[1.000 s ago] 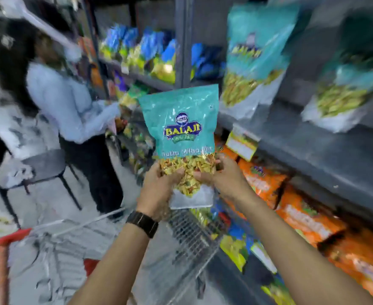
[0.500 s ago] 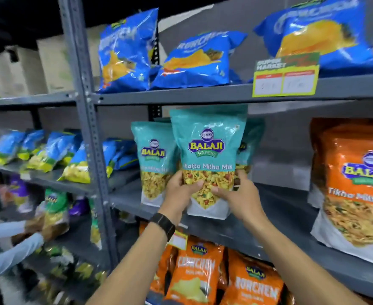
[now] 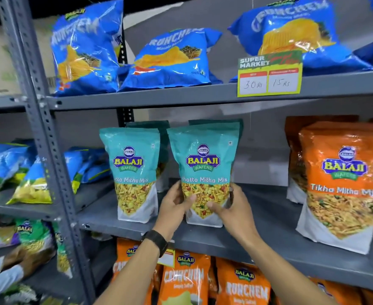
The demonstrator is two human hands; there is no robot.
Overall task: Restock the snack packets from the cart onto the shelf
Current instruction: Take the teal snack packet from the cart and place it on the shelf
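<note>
- Two hands clasp one teal Khatta Mitha Mix packet (image 3: 204,170) in the head view: the left hand (image 3: 174,204) wraps its lower left edge, the right hand (image 3: 229,206) its lower right edge, thumbs pressed on the clear window.
- Half a second ago the packet hung above the middle shelf (image 3: 269,219) in front of the teal ones; now its white base sits on the shelf board, just beside the teal neighbour packet (image 3: 132,172) at 9 o'clock.
- A second ago it was held over the cart, away from the racks.
- It stands upright, long axis vertical, sealed top at 12 o'clock, printed face towards the camera.
- More teal packets stand behind it; the orange Tikha Mitha Mix packet (image 3: 344,183) stands well apart at 3 o'clock.
- Blue Crunchem bags (image 3: 170,60) lie on the shelf above at 12 o'clock, beside a price tag (image 3: 269,78).
</note>
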